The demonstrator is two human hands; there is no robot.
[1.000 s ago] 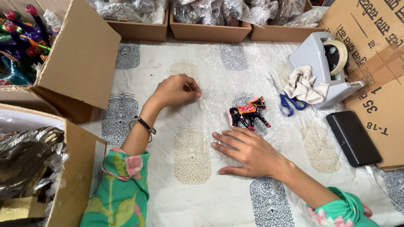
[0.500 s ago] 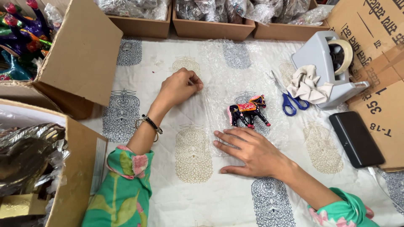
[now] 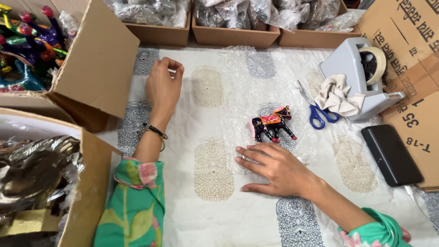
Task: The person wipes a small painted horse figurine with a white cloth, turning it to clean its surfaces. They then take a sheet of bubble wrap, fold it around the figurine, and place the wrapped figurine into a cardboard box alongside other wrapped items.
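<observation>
The right hand (image 3: 276, 167) lies flat, palm down and fingers spread, pressing the near edge of a clear sheet of bubble wrap (image 3: 256, 87) onto the printed cloth (image 3: 206, 219); it grasps nothing. Just beyond its fingertips, not quite touching them, a small painted horse figurine (image 3: 272, 124) lies on its side on the wrap. The left hand (image 3: 163, 87) is well away to the far left of that pressing hand, its fingers curled and pinched narrow at what seems to be the wrap's far corner, though the film is too clear there to tell for sure whether it is caught between them.

Some risks can be judged from this layout. If the left hand pulls on the film, the figurine may slide or roll with it, since nothing holds it down but its own weight. Its thin legs and ears point toward the flat hand and look like the parts most likely to chip if that hand shifts forward onto them. The wrap may also slip from under the palm, because the cloth under it is smooth. To the right of the figurine, blue-handled scissors (image 3: 315, 112), a crumpled rag (image 3: 336, 96) and a grey tape dispenser (image 3: 356, 68) sit near the sheet's edge, where a tugged sheet might snag them.
</observation>
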